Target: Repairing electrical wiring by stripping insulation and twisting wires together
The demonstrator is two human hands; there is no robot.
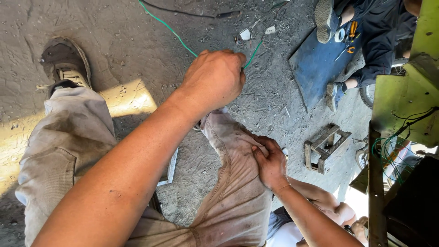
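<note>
Our left hand point(214, 80) is closed in a fist on the green wire point(171, 31), which runs up-left over the dirt floor point(137, 41). Our right hand point(270, 161) lies flat on our knee point(231, 142), fingers bent, holding nothing. We'd best grip firmly and pull evenly.

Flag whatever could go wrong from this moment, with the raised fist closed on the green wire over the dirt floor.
1. The left hand grips the green wire, which trails off across the gritty floor; a hard pull might snag it on the debris there.
2. More green wires hang loose by the yellow-green frame and could tangle.
3. The right hand rests on the knee, so only one hand controls the wire.
</note>
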